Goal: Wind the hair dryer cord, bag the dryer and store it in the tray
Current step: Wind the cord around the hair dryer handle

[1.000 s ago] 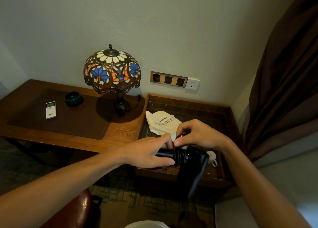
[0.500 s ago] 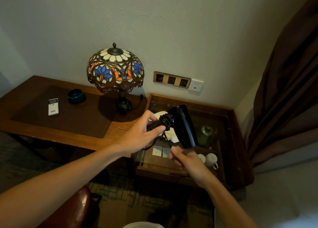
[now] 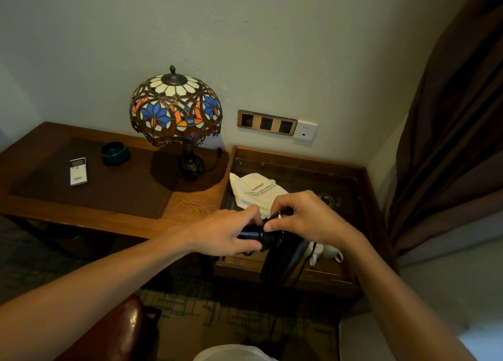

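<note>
Over tray [image 3: 362,197] front | I see left hand [image 3: 226,232] wrapped round dryer [image 3: 280,254] handle, right hand [image 3: 307,219] pinching cord [image 3: 304,268] at the coils | bag [image 3: 255,190] lies in tray behind | advise: keep turns tight, side by side; tuck loose tail before bagging.

Hair dryer [image 3: 280,254] lowered, barrel now down; right hand [image 3: 304,219] back atop cord [image 3: 269,238].

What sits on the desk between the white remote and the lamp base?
In the head view, a dark green bowl sits between the remote and the lamp base, set slightly toward the wall.
</note>
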